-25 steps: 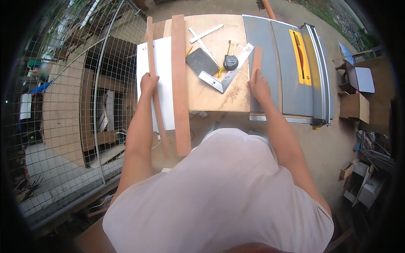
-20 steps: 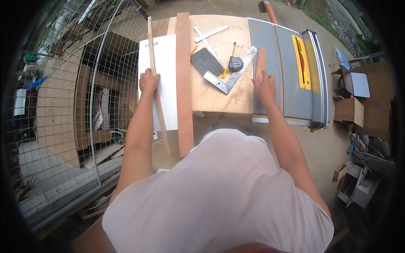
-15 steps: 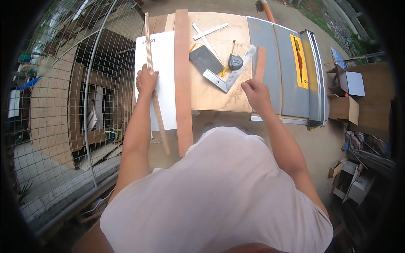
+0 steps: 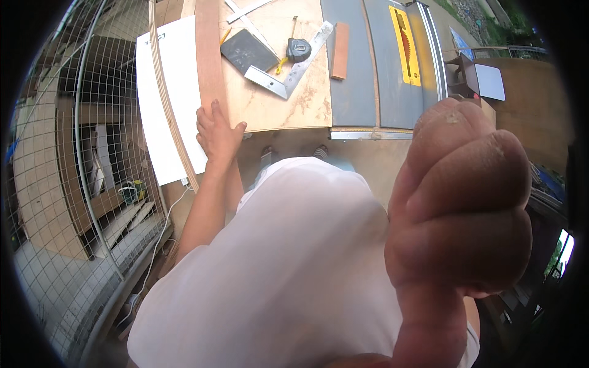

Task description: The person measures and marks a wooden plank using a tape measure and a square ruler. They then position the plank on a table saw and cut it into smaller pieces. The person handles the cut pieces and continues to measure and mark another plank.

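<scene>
My left hand [image 4: 218,135] rests on the long reddish board [image 4: 208,55], fingers spread. That board lies beside a white sheet [image 4: 169,141], which carries a thin wooden strip [image 4: 164,92]. My right hand [image 4: 460,202] looms large near the camera, fingers curled; anything inside is hidden. On the plywood top [image 4: 294,113] lie a metal square [image 4: 267,81], tape measure [image 4: 299,50], dark rectangular plate [image 4: 248,49] and crossed pale strips [image 4: 245,13]. A short reddish block [image 4: 340,52] lies on the grey table saw [image 4: 353,98], near its yellow insert [image 4: 414,73].
A wire mesh fence [image 4: 61,153] runs along the left, with wooden panels behind it. A white cord [image 4: 153,270] hangs beside it. Boxes and a white-topped piece [image 4: 491,83] stand at the right. My feet [image 4: 320,150] show beneath the table edge.
My left hand has shifted from the thin strip onto the reddish board. My right hand has left the short block and risen close to the camera. The whole view has shifted.
</scene>
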`<state>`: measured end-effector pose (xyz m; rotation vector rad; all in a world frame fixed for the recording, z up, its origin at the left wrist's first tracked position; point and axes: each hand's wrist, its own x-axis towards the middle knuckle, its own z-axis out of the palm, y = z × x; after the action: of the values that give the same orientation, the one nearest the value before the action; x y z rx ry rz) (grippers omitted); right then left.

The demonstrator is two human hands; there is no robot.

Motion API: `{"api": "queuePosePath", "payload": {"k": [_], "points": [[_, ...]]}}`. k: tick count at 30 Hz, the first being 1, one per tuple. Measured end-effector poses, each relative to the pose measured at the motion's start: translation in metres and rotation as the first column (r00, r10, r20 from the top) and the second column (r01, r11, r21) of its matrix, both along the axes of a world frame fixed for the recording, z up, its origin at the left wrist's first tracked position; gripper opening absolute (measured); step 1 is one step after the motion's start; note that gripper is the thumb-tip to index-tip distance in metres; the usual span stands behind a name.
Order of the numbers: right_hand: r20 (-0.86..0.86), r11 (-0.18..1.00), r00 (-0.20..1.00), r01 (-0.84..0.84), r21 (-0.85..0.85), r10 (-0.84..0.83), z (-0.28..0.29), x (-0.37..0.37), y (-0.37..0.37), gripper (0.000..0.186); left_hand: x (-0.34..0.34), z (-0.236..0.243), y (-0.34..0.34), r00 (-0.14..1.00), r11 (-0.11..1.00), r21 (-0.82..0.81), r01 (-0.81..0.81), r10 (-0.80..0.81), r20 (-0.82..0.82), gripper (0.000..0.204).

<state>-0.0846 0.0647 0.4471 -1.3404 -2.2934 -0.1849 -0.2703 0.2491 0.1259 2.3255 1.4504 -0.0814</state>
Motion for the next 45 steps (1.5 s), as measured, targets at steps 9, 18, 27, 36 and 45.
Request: {"api": "queuePosePath", "payload": {"k": [9, 18, 27, 36, 45], "points": [[-0.061, 0.991, 0.994, -0.081, 0.111, 0.088, -0.008, 0.038, -0.034, 0.047, 0.026, -0.021, -0.002, 0.973, 0.972, 0.127, -0.199, 0.211, -0.097, 0.094], [-0.589, 0.719, 0.451, 0.589, -0.368, -0.670, -0.196, 0.135, -0.103, 0.029, 0.005, 0.019, -0.021, 0.945, 0.935, 0.153, -0.321, 0.305, 0.116, 0.091], [-0.435, 0.742, 0.615, 0.628, -0.234, -0.657, -0.278, 0.167, -0.124, 0.033, -0.051, 0.078, -0.115, 0.924, 0.986, 0.112, -0.121, 0.071, 0.375, 0.104], [0.201, 0.876, 0.877, 0.465, -0.129, -0.436, -0.208, 0.167, -0.045, 0.070, 0.024, 0.126, -0.082, 0.703, 0.799, 0.231, 0.555, -0.599, 0.383, 0.092], [0.134, 0.518, 0.552, 0.826, -0.221, -0.823, -0.228, 0.217, -0.154, 0.063, 0.017, 0.067, -0.009, 0.840, 0.704, 0.667, -0.243, -0.191, 0.508, 0.072]]}}
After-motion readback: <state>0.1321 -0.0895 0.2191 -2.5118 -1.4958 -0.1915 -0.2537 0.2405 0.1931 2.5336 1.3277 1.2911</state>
